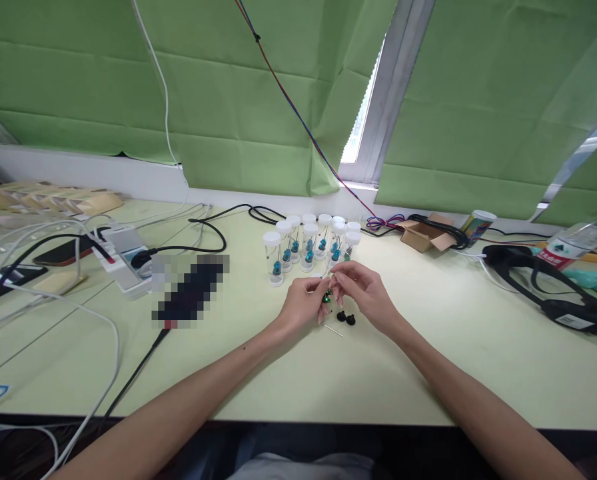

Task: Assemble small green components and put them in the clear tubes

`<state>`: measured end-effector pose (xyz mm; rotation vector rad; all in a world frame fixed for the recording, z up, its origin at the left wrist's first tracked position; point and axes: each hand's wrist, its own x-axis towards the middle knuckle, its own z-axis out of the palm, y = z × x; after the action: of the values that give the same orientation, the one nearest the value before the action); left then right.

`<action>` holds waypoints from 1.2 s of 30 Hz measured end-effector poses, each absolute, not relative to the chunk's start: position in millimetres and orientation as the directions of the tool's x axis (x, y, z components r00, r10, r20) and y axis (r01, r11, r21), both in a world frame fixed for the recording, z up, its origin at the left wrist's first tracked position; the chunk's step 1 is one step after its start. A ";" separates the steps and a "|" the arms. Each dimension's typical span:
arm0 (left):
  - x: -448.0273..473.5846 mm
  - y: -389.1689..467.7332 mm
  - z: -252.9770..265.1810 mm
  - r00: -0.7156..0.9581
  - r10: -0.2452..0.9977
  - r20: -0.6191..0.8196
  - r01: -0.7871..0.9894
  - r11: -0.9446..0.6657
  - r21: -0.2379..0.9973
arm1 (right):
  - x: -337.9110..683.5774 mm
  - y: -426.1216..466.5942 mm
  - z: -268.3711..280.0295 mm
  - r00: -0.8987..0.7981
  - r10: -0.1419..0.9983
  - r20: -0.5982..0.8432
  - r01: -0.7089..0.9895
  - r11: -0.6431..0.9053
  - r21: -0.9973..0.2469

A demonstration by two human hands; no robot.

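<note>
My left hand (304, 300) is closed in a pinch on a small shiny green part (327, 296), partly hidden by the fingers. Close against it, my right hand (362, 291) has its thumb and fingertips pressed together near a thin wire-like piece; what they hold is too small to make out. Two small black round pieces (346, 318) lie on the table just below the right hand, and a thin metal pin (333, 330) rests to their left. Behind both hands stand several clear tubes with white caps (272, 238), holding blue metallic parts with thin stems.
A white power strip (128, 267) and tangled cables (113, 333) cover the table's left. Phones (63, 252) lie beyond. At the back right are an open cardboard box (423, 235) and a small can (480, 227). Black goggles (553, 293) and a plastic bottle (573, 240) sit far right.
</note>
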<state>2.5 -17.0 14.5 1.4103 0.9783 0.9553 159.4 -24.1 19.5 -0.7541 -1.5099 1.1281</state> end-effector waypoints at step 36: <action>0.4 -10.5 13.8 0.332 0.932 0.148 -0.014 -0.152 0.988 | 165.8 -14.3 15.5 -0.072 0.930 0.361 -0.258 0.332 -0.907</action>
<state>0.4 -10.5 13.8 1.4696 0.8863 1.0533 165.8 -14.3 15.5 -0.7127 -1.2598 1.1299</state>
